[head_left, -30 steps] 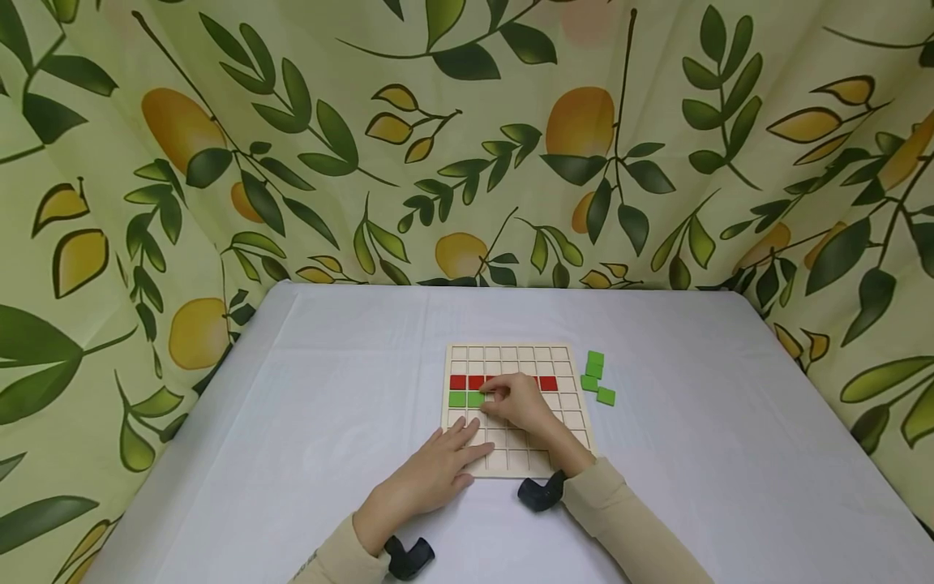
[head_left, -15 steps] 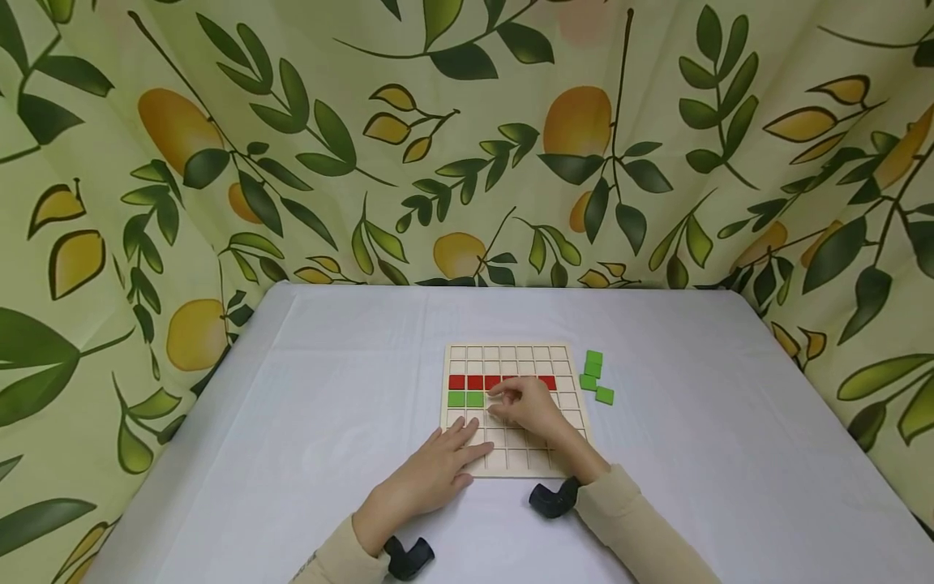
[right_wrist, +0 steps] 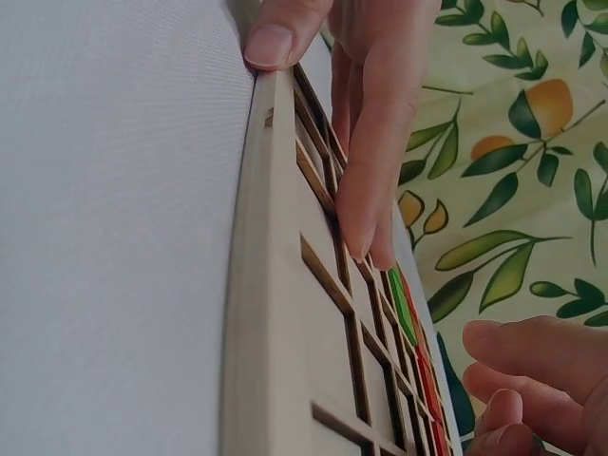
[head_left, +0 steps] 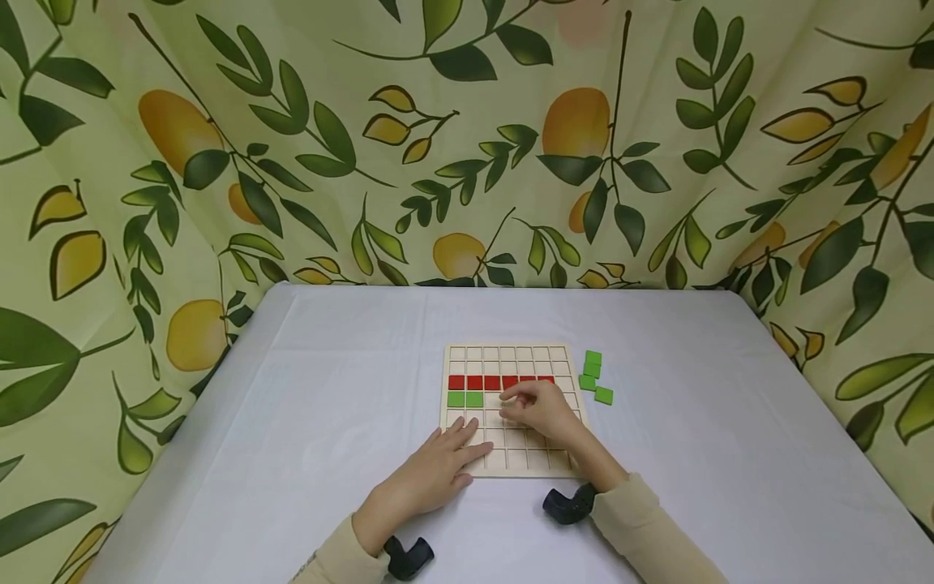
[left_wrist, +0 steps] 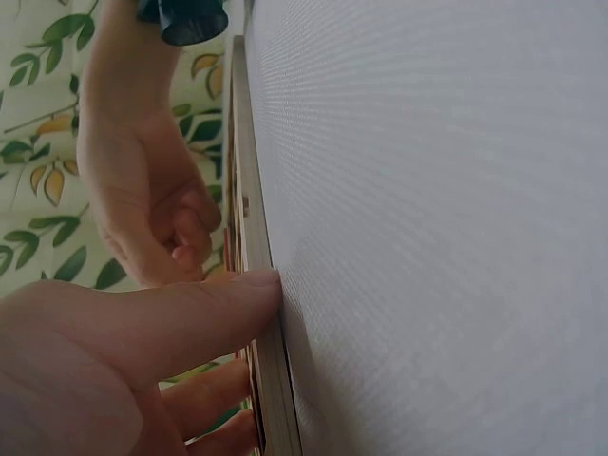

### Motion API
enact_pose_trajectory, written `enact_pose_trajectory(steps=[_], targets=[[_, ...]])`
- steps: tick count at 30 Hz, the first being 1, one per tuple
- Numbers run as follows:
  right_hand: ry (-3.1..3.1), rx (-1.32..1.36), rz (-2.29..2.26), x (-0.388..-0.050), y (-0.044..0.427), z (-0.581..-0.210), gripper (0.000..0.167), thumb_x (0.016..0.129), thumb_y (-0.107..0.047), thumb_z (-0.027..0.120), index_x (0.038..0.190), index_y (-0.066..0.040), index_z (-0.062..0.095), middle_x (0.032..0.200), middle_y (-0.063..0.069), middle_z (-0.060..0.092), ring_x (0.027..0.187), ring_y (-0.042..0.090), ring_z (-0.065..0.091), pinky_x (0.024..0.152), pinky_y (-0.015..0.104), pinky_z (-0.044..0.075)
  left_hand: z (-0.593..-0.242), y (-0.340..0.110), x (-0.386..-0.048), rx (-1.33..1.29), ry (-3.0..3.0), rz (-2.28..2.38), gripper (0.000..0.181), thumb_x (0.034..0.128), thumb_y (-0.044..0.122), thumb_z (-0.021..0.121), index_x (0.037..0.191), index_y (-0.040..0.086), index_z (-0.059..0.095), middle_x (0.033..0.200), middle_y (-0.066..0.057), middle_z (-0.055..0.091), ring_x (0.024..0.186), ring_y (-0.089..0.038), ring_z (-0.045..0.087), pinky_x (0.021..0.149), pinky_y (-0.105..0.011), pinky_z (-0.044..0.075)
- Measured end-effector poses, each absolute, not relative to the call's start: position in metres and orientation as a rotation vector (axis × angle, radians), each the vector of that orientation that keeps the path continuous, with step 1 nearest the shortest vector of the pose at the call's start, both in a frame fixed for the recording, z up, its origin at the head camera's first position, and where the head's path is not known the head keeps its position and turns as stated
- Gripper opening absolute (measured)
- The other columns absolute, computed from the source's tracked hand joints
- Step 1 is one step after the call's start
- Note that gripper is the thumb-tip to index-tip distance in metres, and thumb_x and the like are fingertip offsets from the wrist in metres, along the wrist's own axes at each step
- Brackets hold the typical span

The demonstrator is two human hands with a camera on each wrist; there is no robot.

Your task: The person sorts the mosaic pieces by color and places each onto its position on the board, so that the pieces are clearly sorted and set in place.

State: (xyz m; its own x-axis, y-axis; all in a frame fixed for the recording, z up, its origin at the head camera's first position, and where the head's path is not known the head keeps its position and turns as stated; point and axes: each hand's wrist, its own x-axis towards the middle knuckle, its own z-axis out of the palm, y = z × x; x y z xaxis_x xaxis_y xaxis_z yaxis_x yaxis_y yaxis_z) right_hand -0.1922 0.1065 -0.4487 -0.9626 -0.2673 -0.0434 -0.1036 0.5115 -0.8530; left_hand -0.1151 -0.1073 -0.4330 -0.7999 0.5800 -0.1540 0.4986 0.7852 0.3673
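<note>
A wooden grid board (head_left: 516,461) lies on the table with a row of red squares (head_left: 474,382) and, below its left end, two green squares (head_left: 464,399). My left hand (head_left: 430,474) rests spread on the board's lower left part; in the left wrist view the left thumb of that hand (left_wrist: 142,332) lies against the board's edge. Over the grid, right of the green squares, hovers my right hand (head_left: 543,412), thumb and fingers loosely bent and apart. In the right wrist view nothing shows between the fingertips of my right hand (right_wrist: 541,380).
Several loose green squares (head_left: 593,365) lie on the white cloth just right of the board. The white-covered table (head_left: 350,365) extends around it, and a patterned curtain (head_left: 409,178) hangs behind. Black wrist devices (head_left: 410,560) are strapped under both wrists.
My right hand has moved right, away from the second green square, uncovering more of the red row. My left hand has stayed in place.
</note>
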Motion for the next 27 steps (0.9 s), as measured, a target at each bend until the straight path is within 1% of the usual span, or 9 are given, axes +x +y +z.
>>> enact_pose_trajectory(steps=[6,14,21,27], targets=[[2.575,-0.314,-1.444,-0.189,0.116,-0.448,0.021,0.079,-0.010,0.075,0.096,0.002,0.072,0.066,0.001,0.055,0.060,0.007,0.046,0.053,0.016,0.039,-0.433,-0.107,-0.115,0.838,2.720,0.451,0.048,0.0952,0.022,0.057,0.142,0.025,0.049,0.159,-0.010,0.033,0.149,-0.031,0.029,0.118,-0.055,0.031],[2.563,-0.196,-1.447,-0.185,0.135,-0.448,0.023,0.080,-0.012,0.075,0.099,0.001,0.072,0.066,0.000,0.055,0.061,0.009,0.047,0.051,0.017,0.038,-0.434,-0.107,-0.115,0.839,2.723,0.451,0.048,0.0954,0.022,0.057,0.142,0.024,0.048,0.159,-0.009,0.032,0.149,-0.030,0.028,0.118,-0.054,0.031],[2.571,-0.125,-1.440,-0.182,0.151,-0.446,0.023,0.081,-0.010,0.074,0.101,0.003,0.071,0.066,-0.002,0.053,0.060,0.007,0.046,0.049,0.016,0.036,-0.434,-0.108,-0.115,0.836,2.729,0.458,0.048,0.0955,0.022,0.057,0.143,0.024,0.048,0.159,-0.010,0.033,0.149,-0.031,0.028,0.118,-0.054,0.030],[2.567,-0.112,-1.442,-0.180,0.161,-0.444,0.026,0.082,-0.012,0.074,0.103,0.003,0.069,0.067,-0.003,0.053,0.060,0.006,0.044,0.049,0.016,0.035,-0.435,-0.107,-0.115,0.839,2.727,0.460,0.048,0.0956,0.022,0.057,0.143,0.024,0.048,0.159,-0.010,0.033,0.149,-0.030,0.028,0.118,-0.054,0.030]])
